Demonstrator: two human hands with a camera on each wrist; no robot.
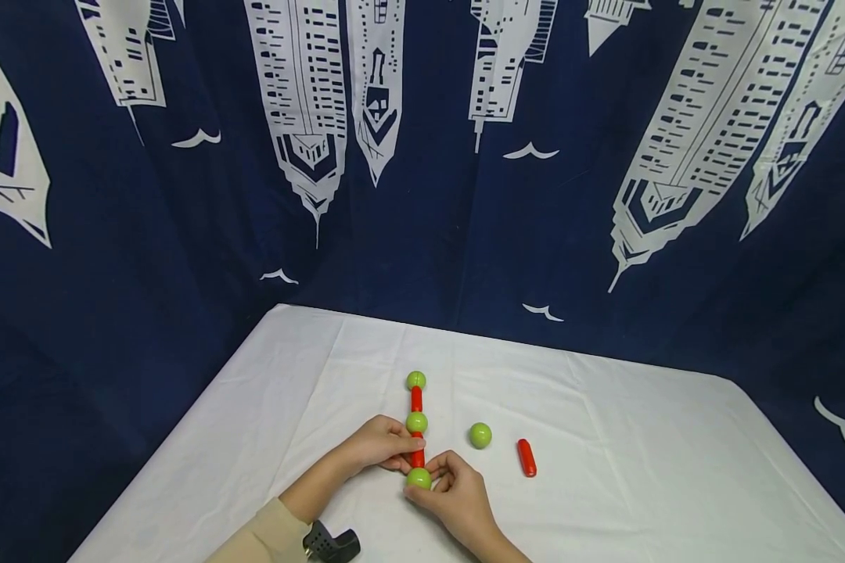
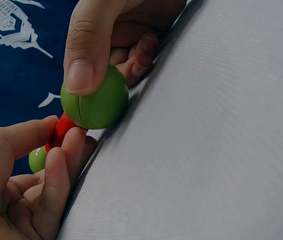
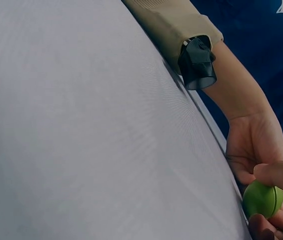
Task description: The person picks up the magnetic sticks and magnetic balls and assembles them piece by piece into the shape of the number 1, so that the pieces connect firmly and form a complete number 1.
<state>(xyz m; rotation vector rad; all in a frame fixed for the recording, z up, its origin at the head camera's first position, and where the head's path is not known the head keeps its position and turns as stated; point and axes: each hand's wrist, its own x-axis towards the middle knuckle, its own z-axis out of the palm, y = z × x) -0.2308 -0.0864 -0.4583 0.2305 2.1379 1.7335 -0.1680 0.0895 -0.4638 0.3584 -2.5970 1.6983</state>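
Observation:
A straight chain of green balls and red rods lies on the white table. My left hand [image 1: 382,444] pinches the nearer red rod [image 1: 418,456] between thumb and fingers. At the chain's near end, my right hand [image 1: 458,493] pinches a green ball [image 1: 418,478], which meets that rod. Farther along come the middle green ball [image 1: 417,422], another red rod [image 1: 416,399] and the far green ball [image 1: 416,380]. In the left wrist view the held ball [image 2: 101,102] shows a thin seam, and the right thumb presses on it.
A loose green ball [image 1: 480,435] and a loose red rod [image 1: 526,457] lie to the right of the chain. The white cloth [image 1: 641,469] covers the table. Behind it hangs a dark blue curtain [image 1: 422,258] with white building prints. A black camera [image 1: 332,543] sits at the left wrist.

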